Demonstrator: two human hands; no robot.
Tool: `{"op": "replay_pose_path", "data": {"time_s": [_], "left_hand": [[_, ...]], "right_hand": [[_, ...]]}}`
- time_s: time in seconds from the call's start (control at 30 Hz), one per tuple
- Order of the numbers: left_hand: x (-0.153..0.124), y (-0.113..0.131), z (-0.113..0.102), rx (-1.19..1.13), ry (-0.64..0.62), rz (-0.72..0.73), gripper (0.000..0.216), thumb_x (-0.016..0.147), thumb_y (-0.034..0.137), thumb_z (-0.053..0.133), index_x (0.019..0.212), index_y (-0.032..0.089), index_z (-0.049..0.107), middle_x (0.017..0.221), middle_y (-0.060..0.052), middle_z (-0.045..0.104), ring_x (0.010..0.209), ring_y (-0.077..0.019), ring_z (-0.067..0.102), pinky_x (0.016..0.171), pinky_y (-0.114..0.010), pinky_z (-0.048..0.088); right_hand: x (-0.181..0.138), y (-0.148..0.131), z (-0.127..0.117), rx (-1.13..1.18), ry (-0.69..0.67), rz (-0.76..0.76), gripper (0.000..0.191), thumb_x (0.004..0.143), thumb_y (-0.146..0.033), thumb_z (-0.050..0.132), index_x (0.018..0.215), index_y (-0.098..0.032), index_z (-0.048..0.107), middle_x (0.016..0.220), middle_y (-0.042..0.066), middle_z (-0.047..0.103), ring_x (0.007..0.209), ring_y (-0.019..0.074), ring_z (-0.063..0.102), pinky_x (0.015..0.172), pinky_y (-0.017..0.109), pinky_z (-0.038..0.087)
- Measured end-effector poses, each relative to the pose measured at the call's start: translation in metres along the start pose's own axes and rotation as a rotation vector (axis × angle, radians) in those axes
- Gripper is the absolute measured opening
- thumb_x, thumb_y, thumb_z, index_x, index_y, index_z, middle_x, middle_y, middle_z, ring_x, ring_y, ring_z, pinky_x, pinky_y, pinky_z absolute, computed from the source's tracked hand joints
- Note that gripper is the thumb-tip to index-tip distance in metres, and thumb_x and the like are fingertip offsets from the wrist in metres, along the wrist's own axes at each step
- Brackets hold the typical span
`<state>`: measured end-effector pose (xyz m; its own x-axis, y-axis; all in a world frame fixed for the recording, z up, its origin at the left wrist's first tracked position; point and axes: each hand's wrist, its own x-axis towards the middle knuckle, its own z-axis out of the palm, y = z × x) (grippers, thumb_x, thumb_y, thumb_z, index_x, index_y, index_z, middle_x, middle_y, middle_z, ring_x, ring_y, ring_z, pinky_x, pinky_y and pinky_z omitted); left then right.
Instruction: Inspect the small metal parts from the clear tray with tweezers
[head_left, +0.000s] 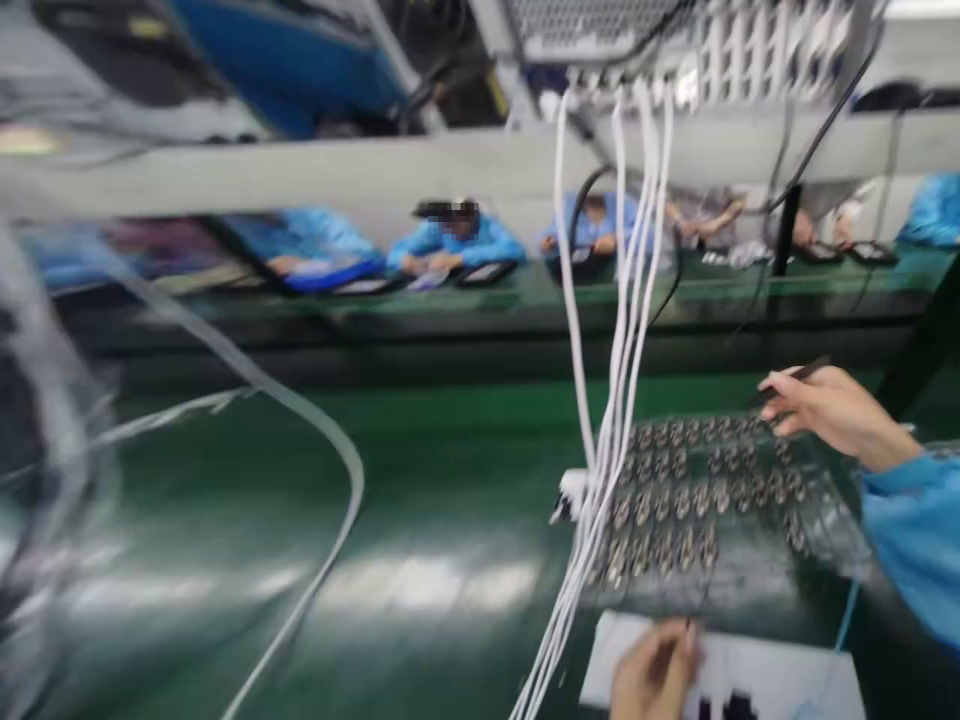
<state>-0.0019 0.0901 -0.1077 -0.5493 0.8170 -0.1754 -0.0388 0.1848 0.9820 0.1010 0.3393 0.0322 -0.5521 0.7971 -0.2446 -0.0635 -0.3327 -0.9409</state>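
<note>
The whole view is smeared by motion. My right hand (829, 410), in a blue sleeve, reaches in from the right and pinches a thin dark tool (791, 380) over the far edge of a clear tray (832, 520) filled with rows of small metal parts (690, 500). At the bottom edge, my left hand (656, 675) rests curled on a white sheet (780, 675); what its fingers hold is hidden. A bundle of white cables (619, 400) hangs down just left of the tray.
A green bench mat (420, 480) covers the table. A loose white strap (330, 440) curves across its left side, with clear plastic (37, 420) at far left. Other people in blue coats (457, 245) work at a far bench. A perforated metal unit (600, 25) hangs overhead.
</note>
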Motion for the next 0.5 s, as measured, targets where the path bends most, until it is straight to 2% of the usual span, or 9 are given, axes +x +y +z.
{"op": "replay_pose_path", "data": {"time_s": [0.07, 0.13, 0.2, 0.3, 0.37, 0.5], "left_hand": [[-0.015, -0.002, -0.001, -0.104, -0.088, -0.115, 0.047, 0.071, 0.060, 0.064, 0.074, 0.013, 0.062, 0.057, -0.002, 0.060, 0.052, -0.0132, 0.054, 0.054, -0.024, 0.045], [-0.019, 0.001, 0.000, -0.201, -0.138, -0.166, 0.048, 0.069, 0.059, 0.066, 0.075, 0.012, 0.062, 0.056, -0.003, 0.060, 0.048, -0.0117, 0.052, 0.050, -0.022, 0.043], [-0.020, 0.007, 0.002, -0.245, -0.169, -0.172, 0.046, 0.069, 0.057, 0.067, 0.074, 0.011, 0.061, 0.056, -0.003, 0.060, 0.047, -0.0107, 0.052, 0.049, -0.021, 0.043], [-0.025, 0.014, 0.006, -0.239, -0.227, -0.158, 0.045, 0.069, 0.056, 0.067, 0.074, 0.012, 0.060, 0.056, -0.003, 0.060, 0.046, -0.0098, 0.051, 0.048, -0.020, 0.042], [-0.031, 0.014, 0.008, -0.226, -0.258, -0.148, 0.046, 0.070, 0.057, 0.066, 0.074, 0.011, 0.060, 0.056, -0.003, 0.060, 0.046, -0.0096, 0.051, 0.046, -0.020, 0.041], [-0.037, 0.013, 0.010, -0.205, -0.255, -0.137, 0.046, 0.070, 0.057, 0.065, 0.074, 0.011, 0.060, 0.056, -0.002, 0.059, 0.047, -0.0098, 0.052, 0.046, -0.019, 0.041]], "right_hand": [[-0.047, 0.028, 0.000, -0.059, -0.185, -0.046, 0.031, 0.060, -0.031, 0.082, 0.082, -0.013, 0.070, 0.065, 0.006, 0.068, 0.053, 0.0175, 0.064, 0.045, 0.025, 0.054], [-0.087, 0.065, 0.000, -0.059, -0.281, -0.002, 0.025, 0.060, -0.028, 0.082, 0.078, -0.015, 0.072, 0.080, 0.008, 0.070, 0.063, 0.0227, 0.067, 0.047, 0.029, 0.057], [-0.116, 0.104, 0.001, -0.010, -0.239, 0.020, 0.021, 0.063, -0.029, 0.080, 0.078, -0.015, 0.072, 0.085, 0.009, 0.070, 0.072, 0.0251, 0.068, 0.052, 0.030, 0.058], [-0.133, 0.147, 0.004, 0.034, -0.100, 0.011, 0.025, 0.065, -0.031, 0.079, 0.083, -0.015, 0.071, 0.078, 0.008, 0.071, 0.074, 0.0239, 0.068, 0.057, 0.030, 0.058], [-0.134, 0.158, 0.006, 0.038, -0.064, -0.009, 0.026, 0.064, -0.031, 0.080, 0.082, -0.015, 0.070, 0.079, 0.009, 0.072, 0.074, 0.0239, 0.068, 0.057, 0.031, 0.058], [-0.134, 0.158, 0.005, 0.030, -0.038, -0.041, 0.027, 0.063, -0.034, 0.079, 0.079, -0.014, 0.070, 0.080, 0.009, 0.072, 0.072, 0.0238, 0.067, 0.053, 0.029, 0.057]]}}
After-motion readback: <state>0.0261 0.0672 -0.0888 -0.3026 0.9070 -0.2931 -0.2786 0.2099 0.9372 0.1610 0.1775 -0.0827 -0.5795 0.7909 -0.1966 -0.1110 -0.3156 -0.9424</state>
